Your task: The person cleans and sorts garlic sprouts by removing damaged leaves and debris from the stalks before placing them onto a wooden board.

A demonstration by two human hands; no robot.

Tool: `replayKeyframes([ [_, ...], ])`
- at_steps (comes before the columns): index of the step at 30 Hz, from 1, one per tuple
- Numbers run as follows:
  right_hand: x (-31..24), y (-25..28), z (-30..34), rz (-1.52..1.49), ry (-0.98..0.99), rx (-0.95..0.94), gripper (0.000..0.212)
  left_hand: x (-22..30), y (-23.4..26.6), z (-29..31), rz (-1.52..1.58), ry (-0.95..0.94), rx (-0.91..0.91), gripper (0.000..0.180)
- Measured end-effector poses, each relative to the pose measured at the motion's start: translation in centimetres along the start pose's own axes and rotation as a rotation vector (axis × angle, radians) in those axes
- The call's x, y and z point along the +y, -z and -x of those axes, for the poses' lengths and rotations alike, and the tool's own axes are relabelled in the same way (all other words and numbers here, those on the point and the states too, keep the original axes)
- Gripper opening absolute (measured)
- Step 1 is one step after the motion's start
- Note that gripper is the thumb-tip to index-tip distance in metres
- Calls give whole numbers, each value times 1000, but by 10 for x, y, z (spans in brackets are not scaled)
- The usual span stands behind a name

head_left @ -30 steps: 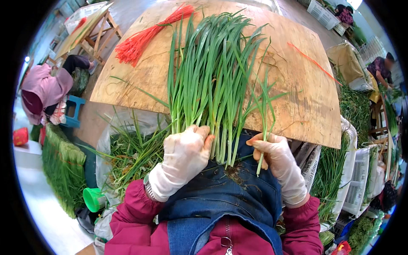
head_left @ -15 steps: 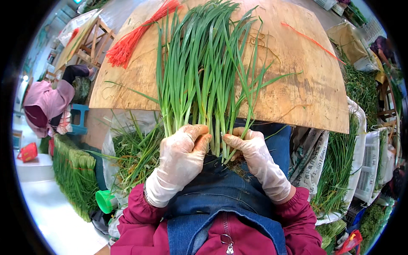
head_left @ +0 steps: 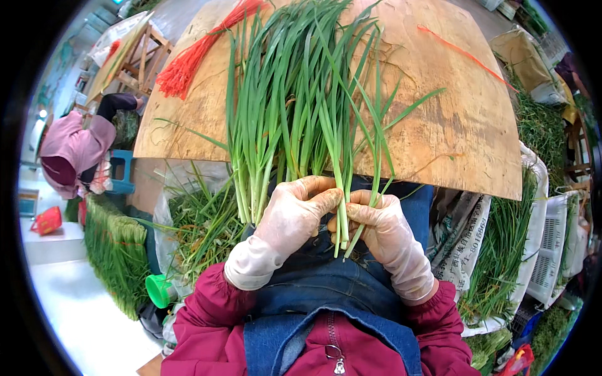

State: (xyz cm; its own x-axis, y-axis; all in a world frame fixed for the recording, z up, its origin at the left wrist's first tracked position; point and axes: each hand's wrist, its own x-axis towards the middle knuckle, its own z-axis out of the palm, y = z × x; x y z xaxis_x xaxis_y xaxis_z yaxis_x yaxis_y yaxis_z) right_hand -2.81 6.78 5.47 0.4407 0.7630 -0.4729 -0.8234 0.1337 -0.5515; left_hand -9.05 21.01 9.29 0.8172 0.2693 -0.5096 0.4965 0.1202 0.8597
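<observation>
Green leafy stalks (head_left: 285, 94) are spread over the wooden table (head_left: 451, 141), pale ends poking past the near edge above the denim-covered lap (head_left: 313, 276). Left hand (head_left: 288, 210), gloved in whitish plastic or rubber, pinches a few of them between thumb and fingers; right hand (head_left: 385, 229), gloved too, pinches what looks like a single stalk (head_left: 355, 239) just beside those.

For this bit, I'd go low on the stem with a light pinch, cos squeezing hard would probably bruise it. Let the left anchor the little group, use the right for one stalk at a time, and draw along the stem, not sideways, or the leaves could tangle. Lining up the pale ends helps too. Red ties (head_left: 197, 59) sit at the table's far left.
</observation>
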Motion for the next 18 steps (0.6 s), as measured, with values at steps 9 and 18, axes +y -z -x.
replayKeyframes([
  [9, -1, 8, -2, 152, 8, 19, 14, 2, -5, -7, 254, 112, 29, 22],
  [18, -10, 10, -1, -64, -46, 40, 26, 0, -10, -4, 310, 133, 138, 34],
])
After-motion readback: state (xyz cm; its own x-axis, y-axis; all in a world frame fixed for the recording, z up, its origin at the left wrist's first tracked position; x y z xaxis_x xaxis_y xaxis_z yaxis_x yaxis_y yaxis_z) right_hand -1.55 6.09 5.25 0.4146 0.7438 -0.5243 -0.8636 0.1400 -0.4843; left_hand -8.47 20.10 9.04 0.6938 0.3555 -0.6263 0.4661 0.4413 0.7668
